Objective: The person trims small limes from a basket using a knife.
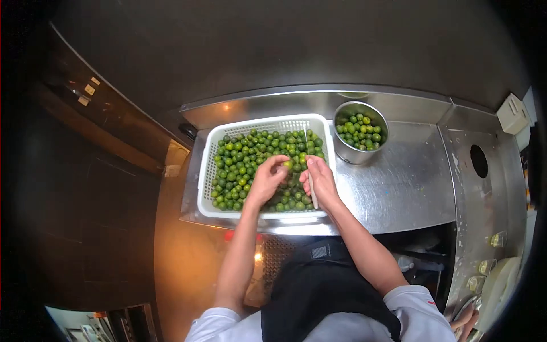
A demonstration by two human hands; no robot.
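A white plastic basket [206, 171] full of small green limes [239, 159] lies under both hands. My left hand [268, 181] is above the limes, its thumb and fingers pinched on one yellowish-green lime [288, 164]. In my right hand [321, 181] is a knife [314, 199] with a pale handle and a thin blade pointing away from me. The fingers of the right hand wrap round the handle near the blade. Both hands are close together over the right half of the basket, and the knife is just right of the held lime.
A round steel pot [354, 155] holding more limes stands right of the basket on the steel counter [399, 188]. Farther right is a counter with a dark round hole [478, 161] and several small glasses [488, 267]. Another person's hand [467, 320] shows at lower right.
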